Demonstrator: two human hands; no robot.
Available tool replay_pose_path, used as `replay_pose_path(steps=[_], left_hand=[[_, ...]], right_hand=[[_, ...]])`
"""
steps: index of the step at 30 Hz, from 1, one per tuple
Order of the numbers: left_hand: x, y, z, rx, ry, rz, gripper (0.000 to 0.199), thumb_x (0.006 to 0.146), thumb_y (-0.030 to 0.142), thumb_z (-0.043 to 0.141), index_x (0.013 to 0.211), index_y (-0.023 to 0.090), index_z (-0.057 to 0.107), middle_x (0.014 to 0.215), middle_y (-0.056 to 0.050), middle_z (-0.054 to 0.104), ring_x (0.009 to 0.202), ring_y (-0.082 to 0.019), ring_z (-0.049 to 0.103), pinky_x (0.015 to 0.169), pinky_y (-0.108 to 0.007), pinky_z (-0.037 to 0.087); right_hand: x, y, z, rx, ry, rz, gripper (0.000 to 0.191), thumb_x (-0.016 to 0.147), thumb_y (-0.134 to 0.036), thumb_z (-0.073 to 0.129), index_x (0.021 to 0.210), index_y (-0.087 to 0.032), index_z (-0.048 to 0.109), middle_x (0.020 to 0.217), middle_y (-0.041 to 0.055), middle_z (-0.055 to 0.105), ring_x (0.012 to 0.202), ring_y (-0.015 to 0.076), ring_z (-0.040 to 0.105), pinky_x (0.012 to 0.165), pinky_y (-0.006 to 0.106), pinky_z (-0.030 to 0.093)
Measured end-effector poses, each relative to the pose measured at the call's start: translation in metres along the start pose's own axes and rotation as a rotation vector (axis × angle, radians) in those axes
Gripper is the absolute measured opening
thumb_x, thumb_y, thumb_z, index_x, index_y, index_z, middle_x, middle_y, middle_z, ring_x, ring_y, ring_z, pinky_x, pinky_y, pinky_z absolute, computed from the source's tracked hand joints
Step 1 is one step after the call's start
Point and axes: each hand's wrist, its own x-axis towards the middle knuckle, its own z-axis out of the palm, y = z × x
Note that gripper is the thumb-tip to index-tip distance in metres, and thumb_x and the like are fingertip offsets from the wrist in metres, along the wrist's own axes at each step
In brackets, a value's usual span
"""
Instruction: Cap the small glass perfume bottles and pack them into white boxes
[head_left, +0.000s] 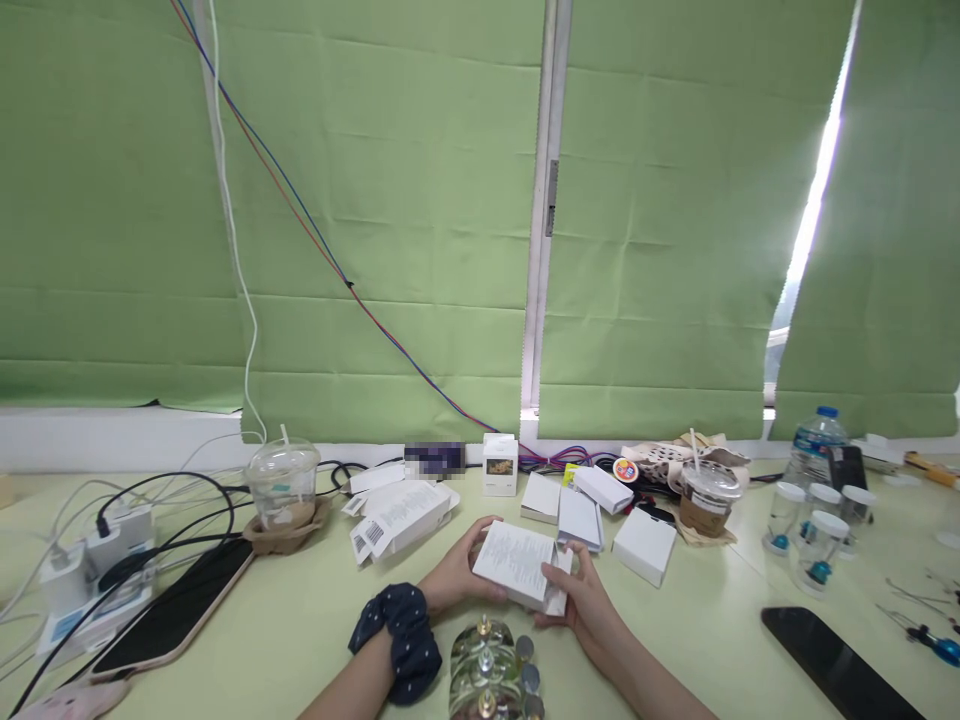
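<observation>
A white box with fine printed text is held between both hands above the table. My left hand, with a dark dotted scrunchie at the wrist, grips its left side. On the right end, my right hand pinches a white inner part that sticks out of the sleeve. Round clear glass pieces with metal tips stand just below the hands. Behind the hands are a small upright white box with a picture and several plain white boxes. Flattened printed cartons lie to the left.
At the left are a plastic cup, a phone and a power strip with chargers among cables. To the right are another cup, lidded clear jars, a water bottle and a black phone.
</observation>
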Motion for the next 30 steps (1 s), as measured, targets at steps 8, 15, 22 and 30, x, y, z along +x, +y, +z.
replay_pose_path(steps=[8, 15, 22, 30], left_hand=[[-0.007, 0.01, 0.0, -0.177, 0.017, -0.127, 0.055, 0.076, 0.038, 0.07, 0.125, 0.018, 0.052, 0.111, -0.015, 0.067, 0.092, -0.026, 0.066, 0.075, -0.039, 0.052], [-0.008, 0.012, 0.001, -0.229, 0.104, -0.099, 0.032, 0.071, 0.026, 0.078, 0.098, 0.009, 0.069, 0.099, -0.016, 0.073, 0.087, -0.024, 0.069, 0.082, -0.034, 0.051], [-0.008, 0.008, 0.001, -0.232, 0.222, -0.069, 0.03, 0.061, 0.021, 0.085, 0.085, 0.008, 0.073, 0.086, -0.013, 0.076, 0.079, -0.022, 0.07, 0.076, -0.031, 0.053], [-0.005, 0.007, 0.0, -0.27, 0.27, -0.077, 0.029, 0.057, 0.023, 0.087, 0.08, 0.009, 0.074, 0.08, -0.012, 0.077, 0.076, -0.021, 0.071, 0.079, -0.029, 0.053]], right_hand=[[-0.002, -0.001, -0.004, 0.075, -0.007, -0.116, 0.066, 0.058, -0.036, 0.084, 0.103, -0.029, 0.036, 0.081, -0.0021, 0.068, 0.068, 0.0205, 0.067, 0.058, 0.033, 0.054], [0.005, -0.001, -0.011, -0.163, 0.114, -0.302, 0.032, 0.054, -0.039, 0.081, 0.061, -0.02, 0.058, 0.06, -0.0019, 0.059, 0.053, 0.0134, 0.053, 0.046, 0.02, 0.04], [0.009, -0.006, -0.014, -0.263, 0.175, -0.336, 0.019, 0.053, -0.037, 0.076, 0.06, -0.019, 0.073, 0.066, 0.005, 0.069, 0.06, 0.0199, 0.057, 0.051, 0.025, 0.045], [0.006, -0.004, -0.013, -0.401, 0.191, -0.419, 0.02, 0.059, -0.04, 0.071, 0.064, -0.021, 0.076, 0.072, 0.0072, 0.074, 0.071, 0.026, 0.064, 0.065, 0.031, 0.05]])
